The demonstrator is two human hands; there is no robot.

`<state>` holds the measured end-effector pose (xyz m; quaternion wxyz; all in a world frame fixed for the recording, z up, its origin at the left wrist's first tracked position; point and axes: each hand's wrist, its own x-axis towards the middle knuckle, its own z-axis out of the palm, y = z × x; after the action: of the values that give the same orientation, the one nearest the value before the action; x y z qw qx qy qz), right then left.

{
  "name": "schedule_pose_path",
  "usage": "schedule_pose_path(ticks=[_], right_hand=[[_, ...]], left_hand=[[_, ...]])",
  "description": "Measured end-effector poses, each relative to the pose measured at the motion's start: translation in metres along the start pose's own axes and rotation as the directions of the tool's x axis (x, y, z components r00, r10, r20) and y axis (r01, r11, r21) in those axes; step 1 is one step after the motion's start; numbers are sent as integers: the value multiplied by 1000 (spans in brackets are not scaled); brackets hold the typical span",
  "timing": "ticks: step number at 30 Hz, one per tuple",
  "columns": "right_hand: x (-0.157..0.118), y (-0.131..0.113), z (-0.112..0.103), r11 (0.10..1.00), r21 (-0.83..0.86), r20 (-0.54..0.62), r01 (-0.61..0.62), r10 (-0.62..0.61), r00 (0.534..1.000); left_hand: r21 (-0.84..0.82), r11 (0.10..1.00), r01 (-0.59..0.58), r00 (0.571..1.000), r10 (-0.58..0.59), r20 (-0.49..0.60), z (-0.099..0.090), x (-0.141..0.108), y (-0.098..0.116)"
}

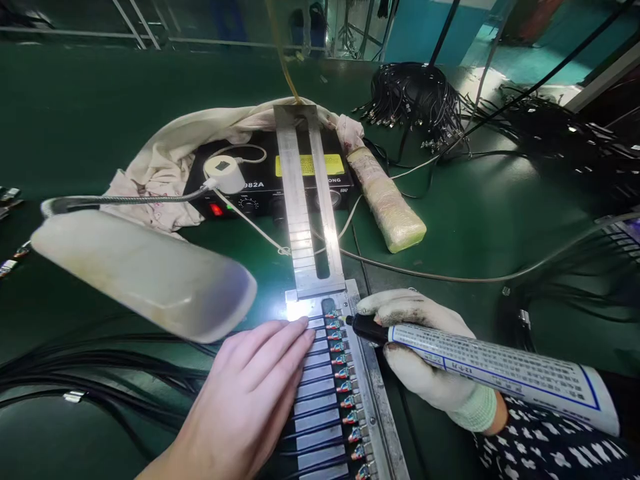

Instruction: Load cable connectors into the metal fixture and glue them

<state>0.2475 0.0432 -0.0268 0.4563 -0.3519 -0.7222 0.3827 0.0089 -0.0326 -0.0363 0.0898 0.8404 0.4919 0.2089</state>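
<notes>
This is a workshop, factory-like, for cable work. Heaps of black cables [415, 93] lie near the far right corner of the green worktop [65, 100], more by its near edge. There a metal jig [315, 389] carries a row of wired connectors [345, 360]. A control box [263, 170] with knobs and a lamp [145, 267] add to it; metal frames [145, 24] stand past the far edge.

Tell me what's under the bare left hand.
Black cables lying across a metal fixture show at the edge of the left hand, their coloured wires beyond it. Anything directly beneath the palm is covered and cannot be seen.
</notes>
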Motion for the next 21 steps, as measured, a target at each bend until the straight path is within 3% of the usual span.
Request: schedule_pose_path(ticks=[21], right_hand=[[-1, -2, -1, 999, 31, -38, 35, -34, 999]], left_hand=[[-8, 999, -39, 999, 39, 2, 0, 1, -1]])
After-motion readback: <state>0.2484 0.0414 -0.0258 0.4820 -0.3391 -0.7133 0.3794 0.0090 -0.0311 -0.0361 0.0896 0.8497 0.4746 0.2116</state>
